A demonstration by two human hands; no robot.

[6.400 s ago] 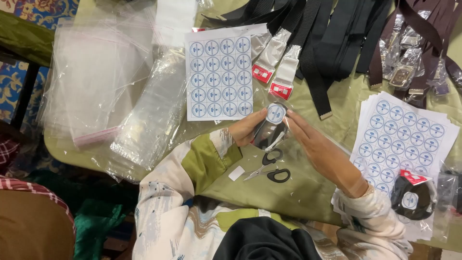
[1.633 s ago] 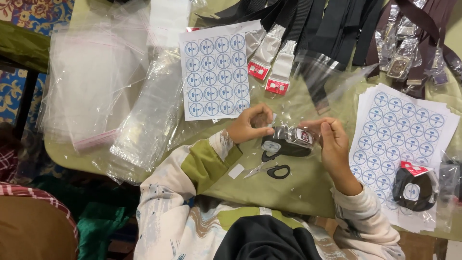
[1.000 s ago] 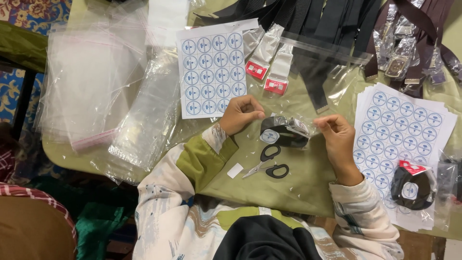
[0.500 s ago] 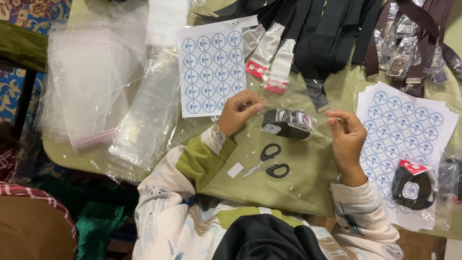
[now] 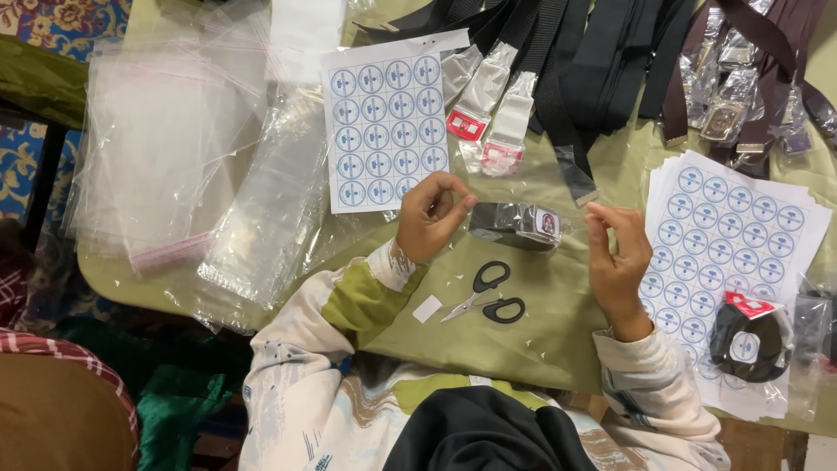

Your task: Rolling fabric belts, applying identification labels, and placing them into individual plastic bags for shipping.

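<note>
Clear bag (image 5: 523, 187) with rolled black belt (image 5: 516, 226) is pinched at its edges between left hand (image 5: 433, 215) and right hand (image 5: 615, 255), above green table (image 5: 558, 305); scissors (image 5: 486, 296) lie just nearer.

The rolled belt in its clear bag (image 5: 516, 225) is taken as the landmark; it lies on the table (image 5: 567, 305). The left hand (image 5: 432, 218) is placed just left of it, and the right hand (image 5: 615, 262) to its right, each pinching an end of the bag. The scissors (image 5: 486, 295) are found in front of it, toward the person, with a small paper scrap (image 5: 427, 308) to their left. Behind it and to the left, a sticker sheet (image 5: 388, 122) is laid flat. Behind it, flat belts (image 5: 575, 52) are spread. To its right, past the right hand, a stack of sticker sheets (image 5: 732, 227) is seen, with another bagged belt (image 5: 746, 342) resting on it. Far to its left, empty bags (image 5: 166, 148) are piled.
</note>
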